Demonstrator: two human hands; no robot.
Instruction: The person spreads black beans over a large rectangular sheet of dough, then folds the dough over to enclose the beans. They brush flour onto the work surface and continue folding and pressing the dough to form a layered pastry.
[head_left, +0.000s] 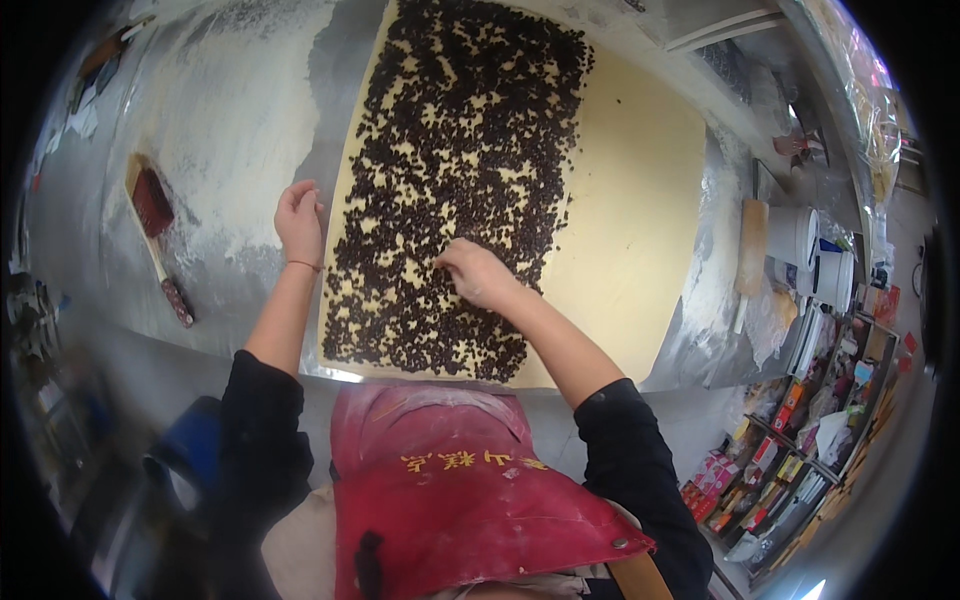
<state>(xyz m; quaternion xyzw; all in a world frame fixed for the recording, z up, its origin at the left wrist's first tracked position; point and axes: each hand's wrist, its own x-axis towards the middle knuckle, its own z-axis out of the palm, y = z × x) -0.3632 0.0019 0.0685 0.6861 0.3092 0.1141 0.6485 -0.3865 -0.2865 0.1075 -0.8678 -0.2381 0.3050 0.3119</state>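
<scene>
A large pale sheet of dough (626, 225) lies flat on the metal worktable. Small dark pieces (480, 157), possibly raisins or sweet beans, cover its left and middle part thickly, with dough showing through in gaps. Its right side is almost bare. My right hand (476, 276) is over the covered part, fingertips bunched and pointing left at the dark pieces; whether anything is pinched in them is hidden. Just beyond the sheet's left edge hovers my left hand (298, 223), fingers loosely bent, with nothing visible in it.
White flour dusts the metal worktable (232, 150). A flat brush (152, 217) lies on the left. At the right are a rolling pin (751, 247), white tubs (793, 236) and plastic bags (772, 319). Shelves (802, 442) with packages stand lower right.
</scene>
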